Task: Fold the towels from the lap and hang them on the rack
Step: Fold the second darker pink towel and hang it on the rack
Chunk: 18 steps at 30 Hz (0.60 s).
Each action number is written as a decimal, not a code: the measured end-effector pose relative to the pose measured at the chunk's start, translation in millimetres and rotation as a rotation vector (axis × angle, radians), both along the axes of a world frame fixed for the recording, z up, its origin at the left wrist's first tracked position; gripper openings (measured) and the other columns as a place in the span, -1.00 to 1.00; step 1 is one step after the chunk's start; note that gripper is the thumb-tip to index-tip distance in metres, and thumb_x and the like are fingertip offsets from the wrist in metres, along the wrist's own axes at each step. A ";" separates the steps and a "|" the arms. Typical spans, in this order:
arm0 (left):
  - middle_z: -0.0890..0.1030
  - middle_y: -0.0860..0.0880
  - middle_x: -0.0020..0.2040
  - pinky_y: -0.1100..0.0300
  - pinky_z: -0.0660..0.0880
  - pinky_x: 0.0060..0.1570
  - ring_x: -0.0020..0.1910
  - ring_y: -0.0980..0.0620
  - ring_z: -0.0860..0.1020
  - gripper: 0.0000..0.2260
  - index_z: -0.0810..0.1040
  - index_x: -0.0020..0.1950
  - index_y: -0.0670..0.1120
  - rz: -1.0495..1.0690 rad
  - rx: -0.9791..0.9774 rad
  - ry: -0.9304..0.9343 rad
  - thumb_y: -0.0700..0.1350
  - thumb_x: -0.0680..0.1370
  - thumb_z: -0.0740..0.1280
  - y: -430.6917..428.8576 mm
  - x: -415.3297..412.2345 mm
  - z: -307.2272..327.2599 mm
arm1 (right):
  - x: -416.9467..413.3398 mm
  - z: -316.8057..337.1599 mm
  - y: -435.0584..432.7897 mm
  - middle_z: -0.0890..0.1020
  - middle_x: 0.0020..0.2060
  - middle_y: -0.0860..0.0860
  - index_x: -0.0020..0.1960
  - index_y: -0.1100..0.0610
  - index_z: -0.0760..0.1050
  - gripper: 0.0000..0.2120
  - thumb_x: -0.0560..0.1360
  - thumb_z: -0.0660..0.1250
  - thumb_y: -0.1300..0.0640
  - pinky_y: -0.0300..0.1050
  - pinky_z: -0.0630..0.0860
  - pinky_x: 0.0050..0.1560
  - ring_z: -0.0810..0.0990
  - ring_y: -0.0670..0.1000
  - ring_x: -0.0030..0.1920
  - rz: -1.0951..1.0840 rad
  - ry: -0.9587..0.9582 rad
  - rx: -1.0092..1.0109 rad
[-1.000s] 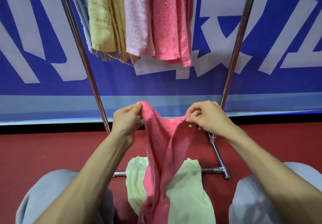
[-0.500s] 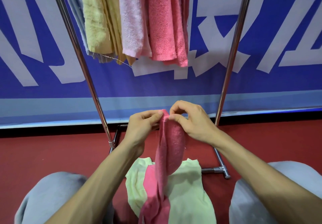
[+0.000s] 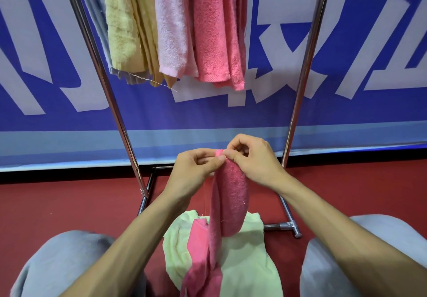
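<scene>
A pink towel (image 3: 228, 199) hangs doubled lengthwise in front of me, its lower end trailing down to my lap. My left hand (image 3: 196, 169) and my right hand (image 3: 251, 160) meet at its top, each pinching a corner between thumb and fingers, so the two corners lie together. Under it a pale green towel (image 3: 249, 262) is spread over my lap. The metal rack (image 3: 120, 121) stands ahead on slanted poles. Several folded towels hang from its top: yellow (image 3: 120, 31), light pink (image 3: 171, 31) and pink (image 3: 215, 31).
The rack's right pole (image 3: 300, 102) and its floor bar with a foot (image 3: 293, 227) stand just beyond my right wrist. My grey-trousered knees (image 3: 57, 264) flank the lap. Red floor (image 3: 69, 209) and a blue banner wall (image 3: 208, 112) lie behind.
My hands have come together from about a towel's width apart, bringing the two top corners of the pink towel against each other and folding it in half lengthwise.
</scene>
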<state>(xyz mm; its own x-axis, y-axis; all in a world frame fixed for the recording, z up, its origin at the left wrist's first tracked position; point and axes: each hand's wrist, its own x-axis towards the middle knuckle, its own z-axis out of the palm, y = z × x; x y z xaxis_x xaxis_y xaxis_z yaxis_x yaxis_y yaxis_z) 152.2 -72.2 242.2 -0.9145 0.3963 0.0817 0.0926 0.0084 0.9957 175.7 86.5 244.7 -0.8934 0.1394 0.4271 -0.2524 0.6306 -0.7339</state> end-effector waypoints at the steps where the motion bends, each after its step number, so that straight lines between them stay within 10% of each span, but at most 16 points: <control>1: 0.71 -0.14 -0.10 0.14 0.53 -0.04 -0.14 0.06 0.62 -0.90 0.67 -0.01 -0.15 0.004 -0.034 0.042 -0.19 0.51 0.39 -0.5 -0.5 -0.4 | 0.1 -0.1 -0.5 0.52 -0.44 -0.13 -0.29 0.00 0.50 -0.83 0.44 0.44 0.10 -0.38 0.35 -0.30 0.42 -0.15 -0.39 0.006 -0.003 0.003; 6: 0.71 0.00 -0.20 0.10 0.54 -0.04 -0.20 0.12 0.62 -0.92 0.66 -0.09 -0.02 0.047 -0.169 0.242 -0.13 0.54 0.36 -7.3 -7.8 1.4 | -3.6 -0.2 4.3 0.61 -0.30 -0.05 -0.20 0.01 0.55 -0.86 0.41 0.46 -0.02 -0.24 0.49 -0.17 0.53 -0.07 -0.31 0.085 -0.066 -0.118; 9: 0.69 0.04 -0.21 0.10 0.52 -0.08 -0.22 0.12 0.60 -0.92 0.65 -0.11 0.01 0.025 -0.247 0.364 -0.08 0.54 0.36 -12.0 -8.4 4.5 | -8.9 -6.1 9.0 0.68 -0.11 -0.04 -0.06 -0.02 0.56 -0.58 0.39 0.27 -0.35 0.00 0.53 0.17 0.64 -0.02 -0.03 0.165 -0.161 -0.198; 13: 0.65 0.12 -0.25 0.20 0.47 -0.16 -0.24 0.19 0.56 -0.91 0.64 -0.11 -0.01 0.001 -0.242 0.422 -0.10 0.55 0.35 -15.0 -6.6 11.4 | -6.4 -10.5 2.8 0.70 -0.01 -0.01 0.00 0.11 0.64 -0.26 0.43 -0.09 -0.40 -0.19 0.45 0.24 0.63 -0.11 0.09 0.389 -0.390 -0.249; 18: 0.64 0.11 -0.22 0.24 0.44 -0.18 -0.23 0.20 0.54 -0.89 0.64 -0.06 -0.11 0.129 -0.162 0.403 -0.14 0.56 0.33 -23.4 -12.7 16.9 | -0.7 -11.1 0.8 0.68 -0.14 -0.12 -0.07 0.03 0.63 -0.68 0.41 0.36 -0.21 -0.15 0.52 0.07 0.58 -0.20 -0.11 0.488 -0.438 -0.058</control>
<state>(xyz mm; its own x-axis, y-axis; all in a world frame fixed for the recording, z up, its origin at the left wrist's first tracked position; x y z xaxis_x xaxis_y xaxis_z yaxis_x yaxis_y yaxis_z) 139.4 -95.6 259.1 -0.8654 0.3181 0.3873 0.4602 0.1984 0.8654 175.0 87.3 233.5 -0.9492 -0.3143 0.0132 -0.1694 0.4755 -0.8633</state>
